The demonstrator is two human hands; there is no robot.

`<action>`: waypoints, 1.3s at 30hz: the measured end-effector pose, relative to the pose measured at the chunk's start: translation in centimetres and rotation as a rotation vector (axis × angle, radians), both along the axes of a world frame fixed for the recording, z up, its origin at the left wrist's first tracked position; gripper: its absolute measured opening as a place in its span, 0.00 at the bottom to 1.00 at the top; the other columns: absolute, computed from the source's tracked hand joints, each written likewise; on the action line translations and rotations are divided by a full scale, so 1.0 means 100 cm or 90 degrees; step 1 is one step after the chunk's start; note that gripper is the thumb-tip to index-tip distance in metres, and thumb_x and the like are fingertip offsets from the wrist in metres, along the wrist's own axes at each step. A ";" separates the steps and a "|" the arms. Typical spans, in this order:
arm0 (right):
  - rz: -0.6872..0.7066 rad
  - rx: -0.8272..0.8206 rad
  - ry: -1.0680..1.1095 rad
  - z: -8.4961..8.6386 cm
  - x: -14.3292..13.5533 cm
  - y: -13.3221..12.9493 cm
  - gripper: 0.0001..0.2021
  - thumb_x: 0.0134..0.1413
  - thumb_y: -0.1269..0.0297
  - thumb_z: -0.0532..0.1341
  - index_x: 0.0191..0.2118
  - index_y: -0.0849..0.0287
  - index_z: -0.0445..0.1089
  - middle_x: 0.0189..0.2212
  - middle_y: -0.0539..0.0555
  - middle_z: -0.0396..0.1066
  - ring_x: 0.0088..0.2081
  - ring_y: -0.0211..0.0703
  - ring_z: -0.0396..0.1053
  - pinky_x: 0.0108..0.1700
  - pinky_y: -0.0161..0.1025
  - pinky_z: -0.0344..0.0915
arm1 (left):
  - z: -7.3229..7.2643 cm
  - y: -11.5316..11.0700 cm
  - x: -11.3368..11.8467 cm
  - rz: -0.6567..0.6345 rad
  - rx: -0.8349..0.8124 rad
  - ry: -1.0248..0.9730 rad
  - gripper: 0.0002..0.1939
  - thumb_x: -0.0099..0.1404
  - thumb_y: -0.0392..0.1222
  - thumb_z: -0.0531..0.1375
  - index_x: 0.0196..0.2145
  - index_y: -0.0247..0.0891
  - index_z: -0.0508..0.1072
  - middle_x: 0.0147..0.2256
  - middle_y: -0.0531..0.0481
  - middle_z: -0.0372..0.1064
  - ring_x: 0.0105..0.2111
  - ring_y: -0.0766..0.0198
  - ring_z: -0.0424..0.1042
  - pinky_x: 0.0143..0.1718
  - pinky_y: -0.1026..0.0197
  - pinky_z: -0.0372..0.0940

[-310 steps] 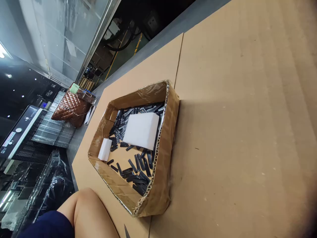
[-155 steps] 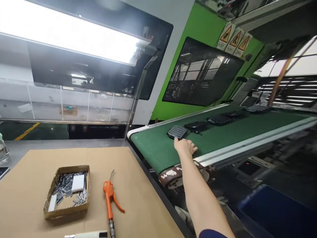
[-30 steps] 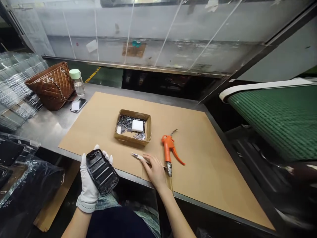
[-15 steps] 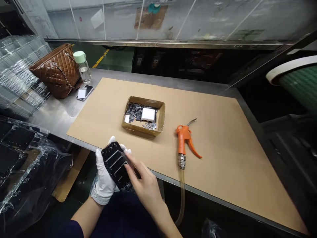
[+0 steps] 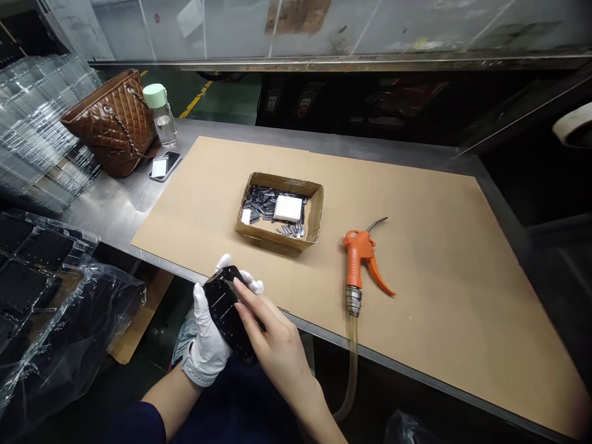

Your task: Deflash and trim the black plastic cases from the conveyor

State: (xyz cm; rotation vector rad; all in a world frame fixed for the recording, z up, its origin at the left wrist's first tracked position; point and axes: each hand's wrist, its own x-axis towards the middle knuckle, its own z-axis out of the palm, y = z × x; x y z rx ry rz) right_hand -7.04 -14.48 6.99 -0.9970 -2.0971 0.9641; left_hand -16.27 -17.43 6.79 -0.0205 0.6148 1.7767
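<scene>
My left hand (image 5: 210, 342), in a white glove, is closed around a black phone-shaped housing (image 5: 222, 302). The housing is tilted over my lap at the table's front edge, with narrow raised strips across its face. Over its upper right side, my bare right hand (image 5: 275, 336) pinches a thin, slim tool that looks like tweezers, mostly hidden by the fingers; its tip is near the housing's surface. Beyond both hands stands a shallow brown box (image 5: 277, 237), holding many small dark strips (image 5: 261, 200), a white block (image 5: 287, 208) and a smaller white piece (image 5: 246, 216).
An orange air blow gun (image 5: 355, 259) with a clear hose (image 5: 352, 364) lies on the cardboard sheet (image 5: 430, 296). At the back left are a brown handbag (image 5: 111, 123), a bottle (image 5: 164, 123) and a phone (image 5: 165, 166). Plastic-wrapped black parts (image 5: 46, 246) sit at the left.
The view has shifted, so the table items appear a little to the right and higher. The housing has tilted in my left hand, and its strips look darker. Both hands keep their grip.
</scene>
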 end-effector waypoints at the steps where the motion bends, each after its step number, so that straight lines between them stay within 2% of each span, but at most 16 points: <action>1: 0.005 -0.004 -0.001 0.000 0.000 0.000 0.19 0.65 0.62 0.51 0.58 0.53 0.65 0.42 0.56 0.75 0.42 0.43 0.75 0.43 0.35 0.72 | 0.000 0.000 0.000 -0.005 0.003 -0.007 0.30 0.59 0.65 0.55 0.53 0.47 0.71 0.43 0.46 0.74 0.48 0.51 0.70 0.58 0.43 0.56; 7: 0.048 0.002 -0.002 -0.001 0.003 0.001 0.18 0.65 0.62 0.51 0.57 0.54 0.66 0.36 0.55 0.75 0.35 0.41 0.75 0.39 0.34 0.73 | 0.001 0.000 0.001 0.004 -0.001 -0.023 0.27 0.59 0.63 0.57 0.51 0.47 0.73 0.41 0.48 0.74 0.43 0.54 0.73 0.57 0.42 0.57; 11: 0.025 -0.085 0.048 -0.004 0.007 0.000 0.18 0.64 0.62 0.53 0.57 0.55 0.66 0.47 0.57 0.74 0.41 0.44 0.74 0.45 0.39 0.72 | -0.003 -0.003 0.000 -0.009 0.009 0.006 0.28 0.61 0.63 0.55 0.54 0.46 0.70 0.42 0.46 0.75 0.45 0.54 0.72 0.57 0.43 0.58; 13: 0.009 -0.112 0.086 -0.003 0.007 0.000 0.16 0.64 0.63 0.52 0.55 0.56 0.66 0.46 0.57 0.74 0.38 0.42 0.75 0.43 0.38 0.73 | -0.005 -0.005 -0.001 -0.017 0.023 0.021 0.29 0.63 0.63 0.52 0.56 0.46 0.68 0.44 0.46 0.74 0.46 0.54 0.72 0.58 0.44 0.58; 16: 0.029 -0.049 0.075 0.002 0.005 0.001 0.17 0.66 0.65 0.48 0.56 0.56 0.65 0.42 0.57 0.74 0.40 0.42 0.74 0.44 0.38 0.73 | -0.008 -0.006 -0.003 -0.018 0.037 0.032 0.27 0.65 0.61 0.51 0.56 0.47 0.68 0.46 0.47 0.74 0.47 0.55 0.72 0.59 0.45 0.56; 18: 0.046 0.019 0.015 0.006 0.001 0.001 0.20 0.67 0.63 0.46 0.60 0.56 0.61 0.43 0.57 0.74 0.46 0.45 0.72 0.47 0.40 0.71 | -0.009 -0.007 -0.003 -0.012 0.040 0.043 0.26 0.64 0.61 0.53 0.54 0.47 0.69 0.49 0.48 0.73 0.51 0.55 0.70 0.61 0.47 0.54; 20: 0.051 0.076 -0.042 0.009 -0.003 0.002 0.21 0.67 0.61 0.45 0.61 0.58 0.60 0.44 0.58 0.74 0.47 0.46 0.72 0.46 0.40 0.71 | -0.011 -0.007 -0.002 -0.011 0.040 0.053 0.26 0.62 0.61 0.54 0.52 0.45 0.72 0.49 0.48 0.73 0.53 0.54 0.67 0.62 0.48 0.52; 26: 0.035 0.188 -0.103 0.008 -0.010 0.001 0.23 0.68 0.61 0.42 0.58 0.65 0.63 0.34 0.58 0.75 0.35 0.45 0.73 0.35 0.39 0.71 | -0.009 -0.006 -0.003 -0.003 -0.015 0.063 0.27 0.57 0.63 0.59 0.49 0.47 0.74 0.46 0.50 0.75 0.57 0.53 0.63 0.64 0.45 0.48; 32: 0.018 0.233 -0.104 0.008 -0.011 0.001 0.22 0.69 0.62 0.42 0.56 0.67 0.65 0.31 0.56 0.74 0.32 0.43 0.72 0.32 0.37 0.68 | -0.010 -0.005 -0.001 0.013 -0.015 0.062 0.26 0.58 0.62 0.59 0.49 0.48 0.73 0.48 0.51 0.73 0.61 0.55 0.56 0.64 0.47 0.48; 37: -0.007 0.240 -0.093 0.006 -0.015 0.000 0.21 0.68 0.63 0.43 0.55 0.66 0.66 0.30 0.55 0.74 0.32 0.41 0.72 0.32 0.35 0.66 | -0.017 -0.006 0.000 0.020 -0.054 0.044 0.26 0.59 0.64 0.56 0.45 0.45 0.76 0.50 0.49 0.71 0.61 0.52 0.57 0.64 0.46 0.48; 39: -0.011 0.240 -0.094 0.005 -0.016 0.000 0.21 0.68 0.63 0.43 0.56 0.65 0.66 0.30 0.56 0.74 0.32 0.41 0.72 0.32 0.35 0.66 | -0.019 -0.006 -0.001 0.025 -0.067 0.048 0.26 0.60 0.64 0.54 0.47 0.46 0.75 0.50 0.49 0.70 0.61 0.52 0.56 0.64 0.46 0.48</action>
